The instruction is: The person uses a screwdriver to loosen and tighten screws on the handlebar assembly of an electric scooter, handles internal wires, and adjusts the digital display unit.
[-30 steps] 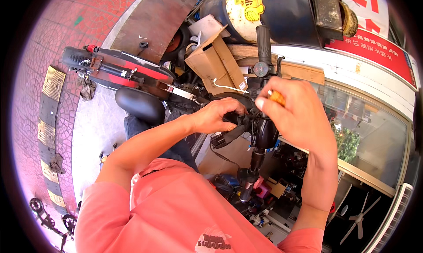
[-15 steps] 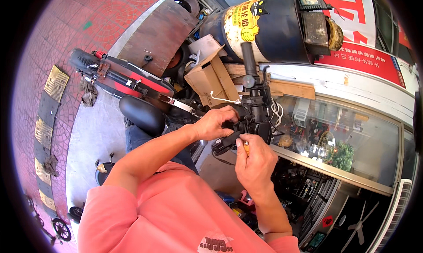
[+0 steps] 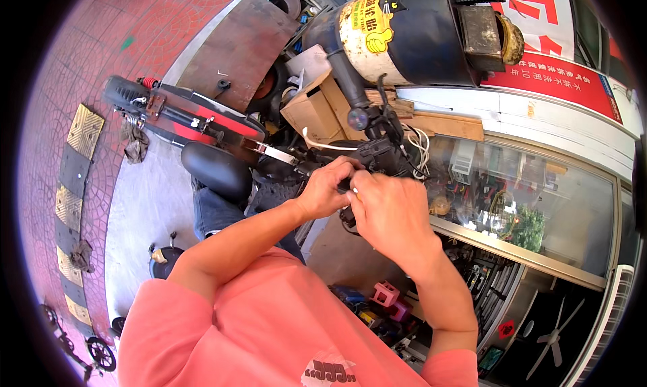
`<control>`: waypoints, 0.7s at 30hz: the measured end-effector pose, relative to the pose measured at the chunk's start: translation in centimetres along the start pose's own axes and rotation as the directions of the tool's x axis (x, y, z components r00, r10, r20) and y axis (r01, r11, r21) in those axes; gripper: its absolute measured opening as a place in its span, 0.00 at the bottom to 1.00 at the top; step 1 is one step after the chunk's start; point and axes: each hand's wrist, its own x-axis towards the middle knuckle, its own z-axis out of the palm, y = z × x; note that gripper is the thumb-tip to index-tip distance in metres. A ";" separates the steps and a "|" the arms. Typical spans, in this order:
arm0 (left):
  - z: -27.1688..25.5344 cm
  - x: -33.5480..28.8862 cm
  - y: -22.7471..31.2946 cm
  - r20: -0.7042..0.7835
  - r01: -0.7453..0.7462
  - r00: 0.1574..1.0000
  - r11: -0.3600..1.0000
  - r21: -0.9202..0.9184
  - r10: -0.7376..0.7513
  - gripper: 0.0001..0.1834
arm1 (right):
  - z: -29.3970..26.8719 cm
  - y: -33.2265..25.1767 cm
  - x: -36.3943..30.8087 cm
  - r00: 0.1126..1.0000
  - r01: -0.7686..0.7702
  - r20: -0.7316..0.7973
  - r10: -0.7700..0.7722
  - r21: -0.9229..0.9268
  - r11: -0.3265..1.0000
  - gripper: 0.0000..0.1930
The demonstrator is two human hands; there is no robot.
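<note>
My left hand [image 3: 325, 190] has its fingers curled round a dark part of the electric scooter's handlebar. Close against it, my right hand [image 3: 394, 215] is closed in a pinch on a small yellow-handled tool [image 3: 355, 191]; only a pale bit of it shows between the fingers. Where the tool touches the handlebar is hidden by both hands. The handlebar's black grip [image 3: 347, 77] points away from me, with cables and a brake lever [image 3: 383, 94] beside it. Behind my left forearm lies the rest of the scooter, with a black seat [image 3: 216, 175] and red side panels [image 3: 236, 122].
An opened cardboard box [image 3: 313, 111] stands beyond the handlebar, near a large black drum [image 3: 418, 37]. A white cable [image 3: 330, 144] crosses beside the hands. To the right is a glass display case [image 3: 526, 212]. A rusty metal sheet [image 3: 236, 50] lies at the far left.
My right hand has moved up and left until it meets my left hand. The handlebar has turned, its grip swinging to the left. The yellow handle is now mostly covered by the fingers.
</note>
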 end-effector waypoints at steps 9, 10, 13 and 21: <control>-0.6 1.2 -2.2 0.175 0.199 0.973 0.927 -0.317 -0.148 0.22 | -2.4 3.3 7.5 0.981 -0.134 0.127 0.146 -0.097 0.986 0.13; -0.8 1.8 -2.6 0.179 0.181 0.976 0.922 -0.342 -0.125 0.24 | -3.1 3.5 7.3 0.977 -0.161 0.130 0.169 -0.073 0.984 0.13; -2.5 3.9 0.0 0.312 0.157 0.945 0.972 -0.175 -0.097 0.30 | -3.7 4.0 5.3 0.966 -0.229 0.116 0.230 -0.028 0.973 0.13; -3.3 7.5 0.5 0.585 0.374 0.803 0.861 -0.344 -0.115 0.29 | -3.4 4.2 4.0 0.995 -0.075 0.074 0.072 0.042 0.996 0.10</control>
